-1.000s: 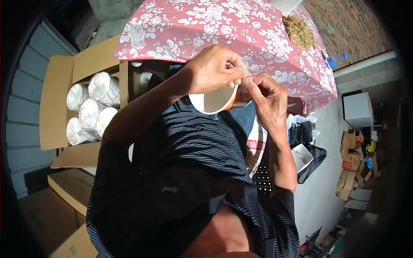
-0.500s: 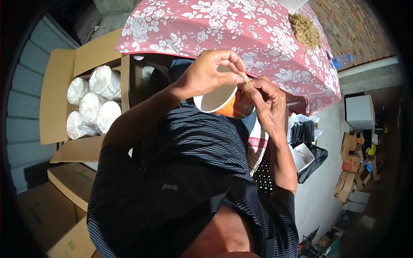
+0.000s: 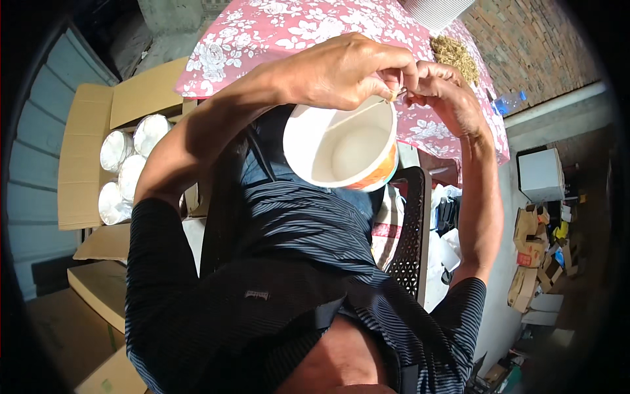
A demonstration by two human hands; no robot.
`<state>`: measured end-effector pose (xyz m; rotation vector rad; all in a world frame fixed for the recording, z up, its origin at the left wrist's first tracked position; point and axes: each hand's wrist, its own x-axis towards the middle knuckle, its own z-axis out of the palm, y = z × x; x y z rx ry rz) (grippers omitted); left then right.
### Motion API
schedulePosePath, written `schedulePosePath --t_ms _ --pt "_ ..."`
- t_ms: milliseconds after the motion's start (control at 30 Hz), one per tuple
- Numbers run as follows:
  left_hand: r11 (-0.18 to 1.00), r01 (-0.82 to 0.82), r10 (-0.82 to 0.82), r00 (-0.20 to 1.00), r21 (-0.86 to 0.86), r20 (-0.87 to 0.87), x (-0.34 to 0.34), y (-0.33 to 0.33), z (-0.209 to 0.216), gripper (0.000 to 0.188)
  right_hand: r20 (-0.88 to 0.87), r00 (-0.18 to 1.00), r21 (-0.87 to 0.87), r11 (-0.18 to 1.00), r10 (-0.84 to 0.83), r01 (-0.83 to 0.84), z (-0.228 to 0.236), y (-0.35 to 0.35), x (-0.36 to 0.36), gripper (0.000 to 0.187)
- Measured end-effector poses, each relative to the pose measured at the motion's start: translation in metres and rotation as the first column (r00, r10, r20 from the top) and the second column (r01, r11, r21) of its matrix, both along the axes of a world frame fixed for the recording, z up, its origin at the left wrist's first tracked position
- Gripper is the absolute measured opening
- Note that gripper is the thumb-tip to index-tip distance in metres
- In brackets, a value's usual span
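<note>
A paper bucket point(image 3: 351, 154), white inside with orange print outside, is tilted with its mouth toward me, above my lap. A thin pale cord point(image 3: 357, 113) crosses its opening to the far right rim. My left hand point(image 3: 351, 72) is closed in a pinch at that rim, holding the cord. Right against it, the fingers of my right hand point(image 3: 449, 92) are also pinched, on what looks like the cord's end; the fingertips partly hide it.
Ahead is a table with a pink floral cloth point(image 3: 262, 39). On it lie a bundle of straw-coloured cords point(image 3: 454, 59) and a stack of white tubs point(image 3: 436, 13). An open carton point(image 3: 79, 157) of wrapped white tubs stands left. Flattened cardboard point(image 3: 525, 285) lies right.
Both hands have moved up and to the right. The bucket has come forward and turned, so its inside shows more. The cord across its mouth is now visible.
</note>
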<state>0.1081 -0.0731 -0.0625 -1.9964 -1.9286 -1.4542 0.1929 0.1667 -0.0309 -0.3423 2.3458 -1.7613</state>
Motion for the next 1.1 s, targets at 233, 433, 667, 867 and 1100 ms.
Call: schedulePosePath --t_ms 233,433,667,867,1100 --pt "0.997 0.063 -0.052 0.968 -0.038 0.246 -0.005 -0.014 0.007 0.028 -0.065 0.997 -0.008 0.999 -0.047 0.046 0.015 -0.010 0.004 0.019" --pt "0.975 0.154 -0.215 0.523 0.157 0.825 0.015 -0.014 -0.040 0.029 -0.140 0.988 0.085 0.993 -0.065 0.077 -0.036 -0.019 0.032 0.016" --pt "0.969 0.148 -0.231 0.288 0.195 0.929 0.028 -0.001 -0.085 0.027 -0.134 0.955 0.085 0.957 -0.266 0.278 -0.083 -0.044 0.071 0.008" --pt "0.995 0.058 0.024 0.640 -0.080 0.768 0.045 -0.001 -0.090 0.028 -0.200 0.928 0.168 0.922 -0.313 0.348 -0.100 -0.057 0.091 0.008" --pt "0.991 0.039 0.036 0.845 -0.129 0.534 0.051 -0.010 -0.089 0.038 -0.191 0.924 0.136 0.923 -0.331 0.359 -0.100 -0.061 0.097 0.009"
